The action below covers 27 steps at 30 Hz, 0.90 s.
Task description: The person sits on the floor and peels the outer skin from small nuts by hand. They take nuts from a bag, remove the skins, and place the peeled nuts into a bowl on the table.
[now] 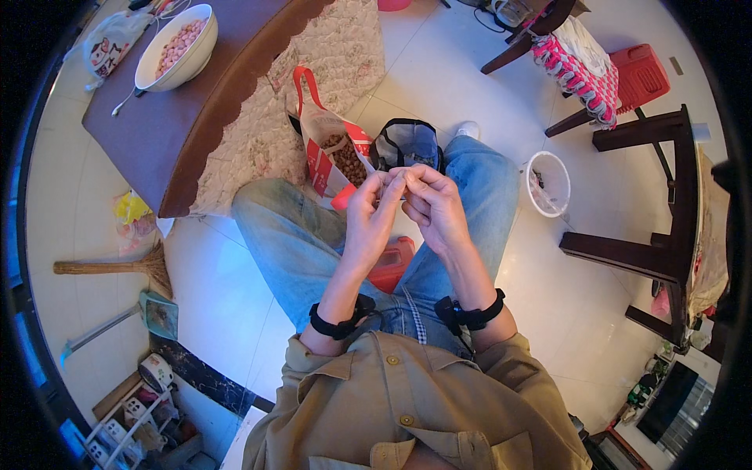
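In the middle of the view my left hand [374,214] and my right hand [439,205] meet at the fingertips. Thumbs and index fingers of both are pinched together around something small, mostly hidden by the fingers. Just beyond them stands a red and white shopping bag [320,167] with red handles, holding brown nut-like pieces [348,161]. Beside it, between my knees, is an open blue-grey bag [408,141] with black edging; its contents are hard to make out. A white bowl [197,66] of pinkish peanut kernels [181,47] sits on the brown-covered table at left.
The table [158,129] has a quilted floral cloth [252,141] along its side. A white bin [549,182] stands right of my knee, near a dark wooden frame [623,252]. A red plastic object [392,264] lies below my hands. A broom [111,267] and dustpan [160,314] are at left.
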Available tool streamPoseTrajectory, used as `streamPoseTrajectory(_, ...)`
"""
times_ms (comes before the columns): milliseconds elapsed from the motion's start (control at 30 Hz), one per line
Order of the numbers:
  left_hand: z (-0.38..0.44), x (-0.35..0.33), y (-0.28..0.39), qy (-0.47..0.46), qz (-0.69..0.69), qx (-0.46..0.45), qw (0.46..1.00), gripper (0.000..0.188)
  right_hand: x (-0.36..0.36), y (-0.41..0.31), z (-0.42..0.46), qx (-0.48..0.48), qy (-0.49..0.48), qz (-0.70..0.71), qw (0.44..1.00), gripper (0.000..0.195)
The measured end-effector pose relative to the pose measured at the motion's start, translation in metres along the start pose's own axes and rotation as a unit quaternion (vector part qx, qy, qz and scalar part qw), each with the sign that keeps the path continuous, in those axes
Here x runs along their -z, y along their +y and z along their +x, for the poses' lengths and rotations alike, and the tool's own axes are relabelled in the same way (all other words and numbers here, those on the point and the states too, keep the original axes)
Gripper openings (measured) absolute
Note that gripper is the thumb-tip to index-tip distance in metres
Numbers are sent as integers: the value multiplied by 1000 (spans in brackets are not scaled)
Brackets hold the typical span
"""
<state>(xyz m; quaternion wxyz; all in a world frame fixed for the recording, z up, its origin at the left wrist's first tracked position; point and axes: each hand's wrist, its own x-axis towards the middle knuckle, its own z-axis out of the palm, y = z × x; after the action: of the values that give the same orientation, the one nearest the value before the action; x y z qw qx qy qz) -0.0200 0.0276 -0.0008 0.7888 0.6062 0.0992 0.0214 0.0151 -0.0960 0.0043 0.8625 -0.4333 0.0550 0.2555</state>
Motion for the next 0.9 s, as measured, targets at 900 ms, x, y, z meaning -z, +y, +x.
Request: streamPoseTrajectory(900, -11, -15, 7, 160, 119, -97, 975, 27, -38, 35, 3, 199, 84, -149, 965, 19)
